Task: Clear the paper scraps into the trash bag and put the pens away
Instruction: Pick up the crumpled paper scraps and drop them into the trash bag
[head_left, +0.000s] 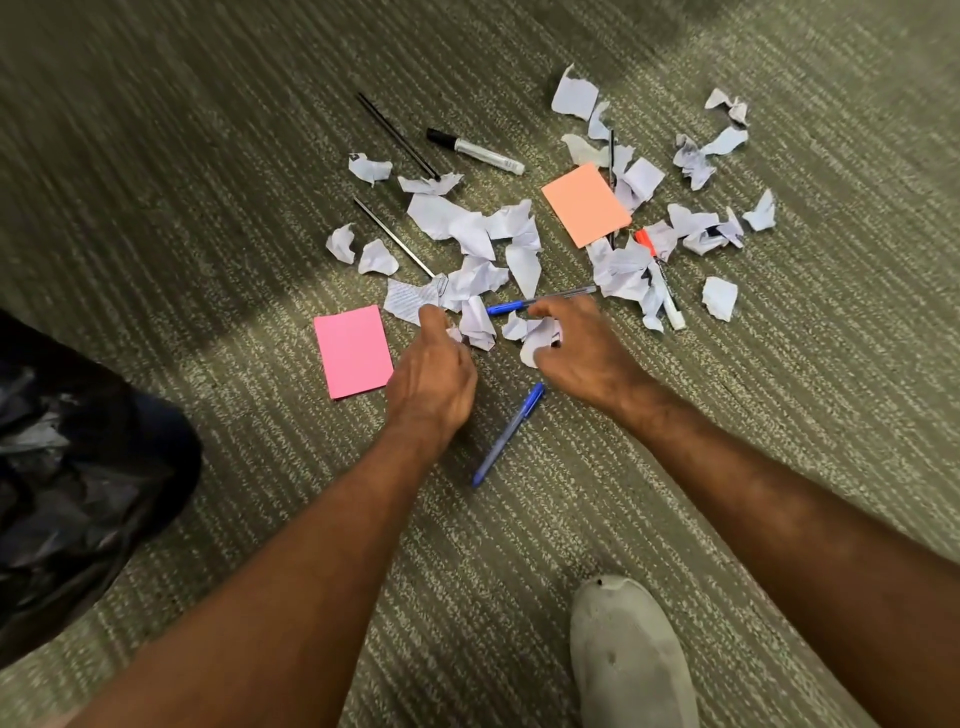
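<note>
Reaching down to the carpet (675, 493), both hands work at the near edge of a scatter of white paper scraps (467, 234). L hand (434, 371) has fingers curled down onto scraps by the pink note (353, 351); fingertips hidden, so can't tell if it actually grips any. R hand (582, 345) is curled round a crumpled scrap (537, 338), holding it just above the floor.

Pens: blue pen (509, 434) lies loose on carpet between the two wrists. A 2nd blue-capped pen (540, 300) sits just beyond the R hand's fingers. Black-capped marker (475, 150) and two thin black pens (397, 136) (393, 236) lie further out, left side of the pile. Orange-capped marker (661, 280) is half buried in scraps on the right. Orange note (584, 203) rests among scraps, mid-pile.

Black trash bag (78, 493) at far left edge, well apart from scraps. Grey shoe (628, 654) at bottom.
</note>
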